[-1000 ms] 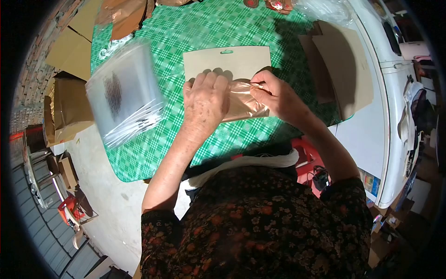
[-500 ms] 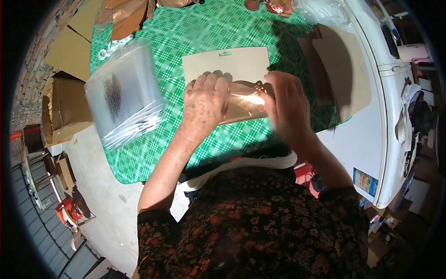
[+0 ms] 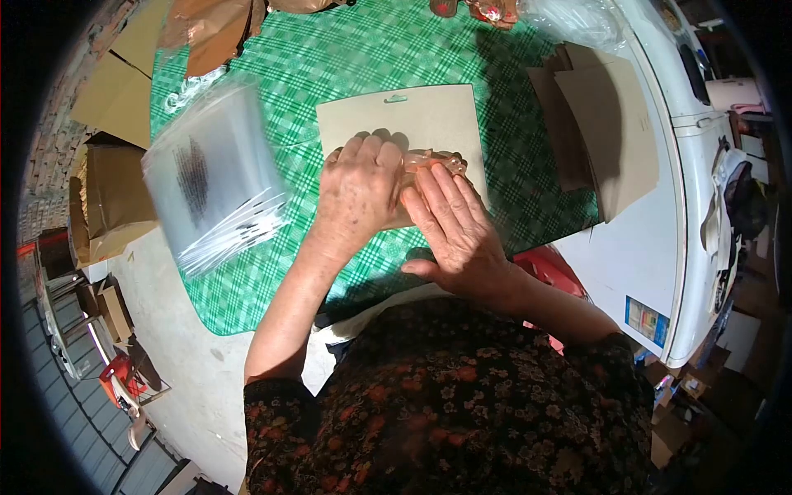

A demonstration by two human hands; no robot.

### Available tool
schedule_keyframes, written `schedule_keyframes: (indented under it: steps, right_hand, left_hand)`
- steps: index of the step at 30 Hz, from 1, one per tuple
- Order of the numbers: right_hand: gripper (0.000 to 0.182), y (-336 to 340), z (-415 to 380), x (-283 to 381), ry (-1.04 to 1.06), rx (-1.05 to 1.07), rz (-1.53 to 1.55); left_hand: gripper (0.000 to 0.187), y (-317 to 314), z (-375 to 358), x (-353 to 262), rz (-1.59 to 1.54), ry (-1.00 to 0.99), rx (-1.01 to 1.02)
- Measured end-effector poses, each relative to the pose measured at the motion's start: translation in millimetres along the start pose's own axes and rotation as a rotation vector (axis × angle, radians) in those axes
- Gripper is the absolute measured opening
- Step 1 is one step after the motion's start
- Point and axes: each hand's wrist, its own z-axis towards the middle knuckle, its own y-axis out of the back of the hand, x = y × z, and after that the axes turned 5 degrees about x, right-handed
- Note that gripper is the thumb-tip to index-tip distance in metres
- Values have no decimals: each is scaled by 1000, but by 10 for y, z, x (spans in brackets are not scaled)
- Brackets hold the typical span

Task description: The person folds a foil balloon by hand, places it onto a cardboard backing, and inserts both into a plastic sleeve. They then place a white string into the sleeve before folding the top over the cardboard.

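A beige cardboard card (image 3: 450, 111) with a slot near its top edge lies on the green checked tablecloth. On its lower part is a shiny clear plastic piece (image 3: 421, 158), mostly covered by the hands. My left hand (image 3: 359, 186) is closed over the left side of the plastic, its knuckles bent and fingertips hidden. My right hand (image 3: 462, 231) lies over the plastic's right side, fingers stretched out flat and thumb apart. What the plastic contains, if anything, cannot be made out.
A stack of clear plastic bags (image 3: 219, 177) lies to the left. Several cardboard cards (image 3: 606, 124) are piled at the right edge, near a white appliance (image 3: 615, 264). Brown wrapped items (image 3: 219, 37) and more clear plastic (image 3: 573, 21) are at the back.
My right hand has come down and left, from gripping the plastic's right edge to lying flat over it. My left hand has stayed in nearly the same place on the card.
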Motion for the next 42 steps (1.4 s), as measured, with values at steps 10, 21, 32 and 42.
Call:
schedule_keyframes:
  steps: [10,21,32,42]
  right_hand:
    - [83,-8,26,-3,-29,25,10]
    - [89,72,135,115,-50,-12,-2]
    - [98,-28,157,34,-76,-15,34]
    - [98,-40,167,31,-92,11,36]
  left_hand:
    - [14,37,32,105,0,32,128]
    - [17,69,51,90,-62,34,111]
    - [10,42,42,124,-76,54,55]
    - [17,-2,39,83,3,105,54]
